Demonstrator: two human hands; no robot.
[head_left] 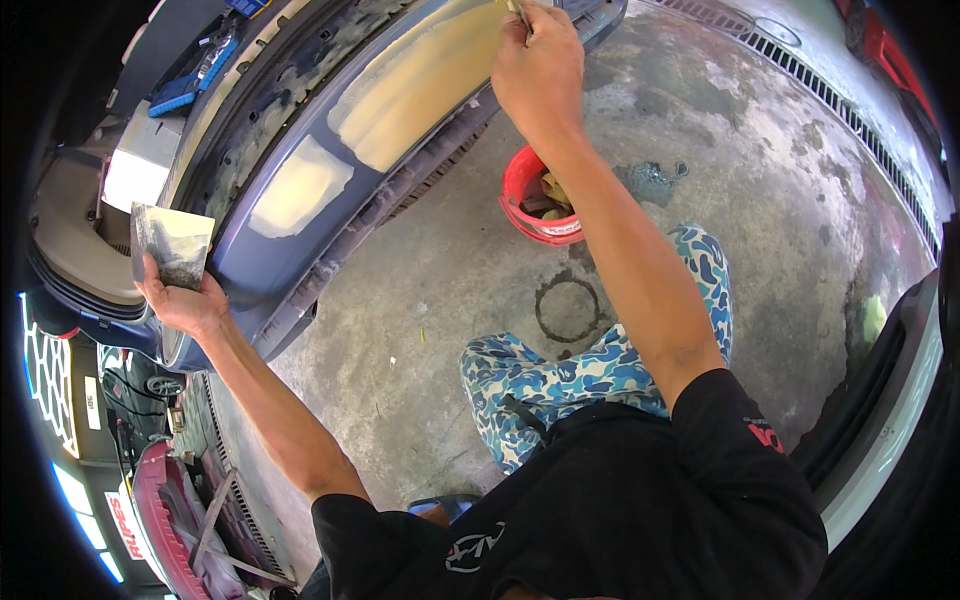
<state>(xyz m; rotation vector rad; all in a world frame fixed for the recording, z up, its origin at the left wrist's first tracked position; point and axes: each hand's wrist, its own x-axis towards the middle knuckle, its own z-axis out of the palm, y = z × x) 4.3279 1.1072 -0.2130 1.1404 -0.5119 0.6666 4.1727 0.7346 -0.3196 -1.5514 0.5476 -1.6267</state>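
Note:
A blue-grey car body panel (310, 225) runs diagonally from lower left to the top, bearing a large patch of yellow body filler (400, 105) and a smaller, paler patch (303, 188). At the top edge my right hand (542, 70) is closed on a small, thin spreader (516, 8), only partly visible, beside the far end of the large patch. My left hand (188, 303) grips a flat metal mixing plate (178, 240) from below, raised by the panel's near end. Dark smears cover the plate's lower part.
A red bucket (522, 190) holding yellowish and brown pieces stands on the stained concrete floor (420, 290). Blue tools (190, 85) rest inside the car's open rear. A floor grate (815, 85) crosses the right side. A dark red car part (165, 520) sits at lower left.

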